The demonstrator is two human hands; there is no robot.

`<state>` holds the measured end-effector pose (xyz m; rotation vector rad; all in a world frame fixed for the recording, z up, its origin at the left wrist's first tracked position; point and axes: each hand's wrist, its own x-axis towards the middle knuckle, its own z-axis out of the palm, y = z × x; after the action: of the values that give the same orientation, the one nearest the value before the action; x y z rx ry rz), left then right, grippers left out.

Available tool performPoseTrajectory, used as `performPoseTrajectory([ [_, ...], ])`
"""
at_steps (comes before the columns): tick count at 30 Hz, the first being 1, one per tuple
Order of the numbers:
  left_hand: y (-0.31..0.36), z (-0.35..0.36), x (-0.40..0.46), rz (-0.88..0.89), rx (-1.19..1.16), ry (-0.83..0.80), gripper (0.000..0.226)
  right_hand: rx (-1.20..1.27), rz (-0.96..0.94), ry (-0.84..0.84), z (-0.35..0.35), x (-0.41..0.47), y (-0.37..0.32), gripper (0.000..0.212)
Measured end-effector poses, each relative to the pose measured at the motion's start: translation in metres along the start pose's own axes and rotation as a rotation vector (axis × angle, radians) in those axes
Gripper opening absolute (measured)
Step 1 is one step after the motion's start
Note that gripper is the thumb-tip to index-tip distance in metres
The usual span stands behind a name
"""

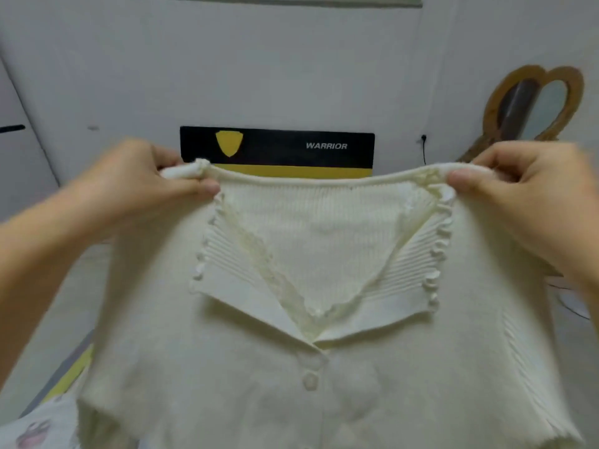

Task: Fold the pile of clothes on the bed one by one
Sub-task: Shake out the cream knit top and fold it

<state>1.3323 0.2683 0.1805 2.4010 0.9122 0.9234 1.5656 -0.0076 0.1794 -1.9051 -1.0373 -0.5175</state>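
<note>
A cream ribbed knit top (324, 367) with a ruffled collar, lace-edged V neck and a front button hangs upright in front of me, filling most of the view. My left hand (136, 186) pinches its left shoulder at the neckline. My right hand (525, 189) pinches the right shoulder at the same height. The top is stretched flat between both hands, its front facing me. Its hem is cut off by the frame's lower edge. The bed and the pile are mostly hidden behind the top.
A black and yellow box (277, 150) marked WARRIOR stands against the white wall behind the top. A heart-shaped wooden mirror (534, 102) leans at the right. A patterned fabric (35, 429) shows at the lower left corner.
</note>
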Motion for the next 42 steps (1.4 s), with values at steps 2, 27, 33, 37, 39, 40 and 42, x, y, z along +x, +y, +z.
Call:
performPoseTrajectory([
  [2,-0.026,0.047,-0.006,-0.036,0.024,-0.139,0.034,-0.035,0.08,-0.091,0.038,-0.01,0.03,0.021],
  [27,-0.311,0.45,-0.021,-0.427,0.147,-0.308,0.013,-0.051,0.541,-0.587,0.437,-0.143,0.318,0.004],
  [33,-0.361,0.514,-0.02,-0.583,0.068,-0.356,0.045,-0.241,0.645,-0.655,0.51,-0.163,0.369,0.049],
  [37,-0.4,0.54,-0.071,-0.762,0.212,-0.663,0.066,-0.48,0.849,-0.861,0.518,-0.235,0.399,0.071],
  [39,-0.414,0.542,-0.094,-0.759,0.354,-0.665,0.061,-0.497,0.921,-0.886,0.512,-0.265,0.408,0.071],
  [40,-0.419,0.542,-0.102,-0.759,0.388,-0.638,0.057,-0.486,0.915,-0.884,0.509,-0.274,0.413,0.066],
  [42,-0.426,0.543,-0.112,-0.713,0.365,-0.583,0.037,-0.451,0.823,-0.871,0.503,-0.281,0.423,0.047],
])
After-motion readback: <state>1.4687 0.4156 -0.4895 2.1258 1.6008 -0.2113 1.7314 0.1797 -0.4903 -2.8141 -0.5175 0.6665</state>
